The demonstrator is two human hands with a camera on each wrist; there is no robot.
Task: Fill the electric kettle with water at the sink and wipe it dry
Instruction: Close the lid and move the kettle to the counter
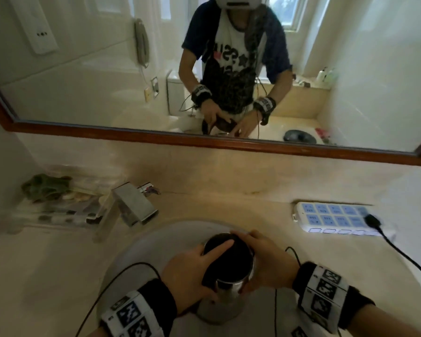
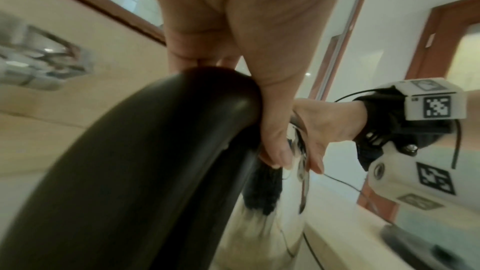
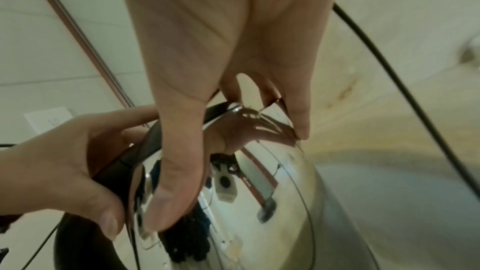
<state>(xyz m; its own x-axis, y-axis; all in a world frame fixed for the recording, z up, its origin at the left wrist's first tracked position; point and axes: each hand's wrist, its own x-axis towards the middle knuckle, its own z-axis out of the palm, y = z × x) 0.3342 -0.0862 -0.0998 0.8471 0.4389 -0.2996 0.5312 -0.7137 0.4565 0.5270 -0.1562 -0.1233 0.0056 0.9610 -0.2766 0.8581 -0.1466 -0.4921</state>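
The electric kettle (image 1: 229, 287), shiny steel with a black top and a black handle (image 2: 155, 161), stands upright in the sink basin (image 1: 141, 242). My left hand (image 1: 187, 271) grips the top of the handle, thumb down its side, index finger laid across the black top. My right hand (image 1: 270, 261) holds the kettle's upper rim from the right, thumb and fingers curled round the steel body (image 3: 259, 202). The wrist views show the left hand (image 2: 233, 38) on the handle and the right hand (image 3: 207, 48) on the steel. Whether the lid is open is unclear.
A square chrome faucet (image 1: 134, 205) stands behind the basin to the left, not running. A clear tray (image 1: 54, 203) of toiletries sits at the far left. A white power strip (image 1: 336, 218) with a black cable lies on the counter to the right. A mirror hangs above.
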